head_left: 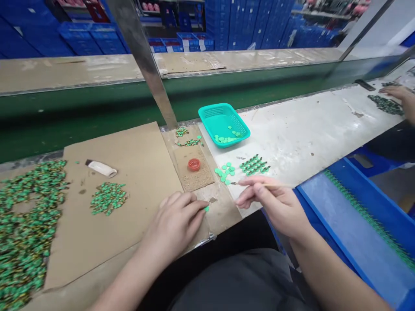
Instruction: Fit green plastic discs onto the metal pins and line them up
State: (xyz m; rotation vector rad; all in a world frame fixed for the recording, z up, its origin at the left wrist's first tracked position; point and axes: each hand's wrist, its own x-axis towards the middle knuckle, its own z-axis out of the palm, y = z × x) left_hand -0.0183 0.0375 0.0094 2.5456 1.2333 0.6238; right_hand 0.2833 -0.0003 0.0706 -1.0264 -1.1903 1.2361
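Note:
My right hand [275,201] is closed around a thin paintbrush [280,185] with a pale handle. Its dark tip is over several loose mint-green discs [228,168] on the white table surface. My left hand [177,220] rests at the table's front edge, fingers pinched on a small green disc [206,208]. Ahead of that hand, a small red cap [193,164] stands on a square of brown board [197,179]. Beyond the discs, small green pieces with dark tips [254,165] lie in rows.
A teal basket [207,121] holds more discs. Green-and-brown pieces form a large heap [29,229] and a small pile [108,198] near a white tube [102,168] on cardboard. Blue bins [356,224] stand at right. Another person's hand [402,97] works at far right.

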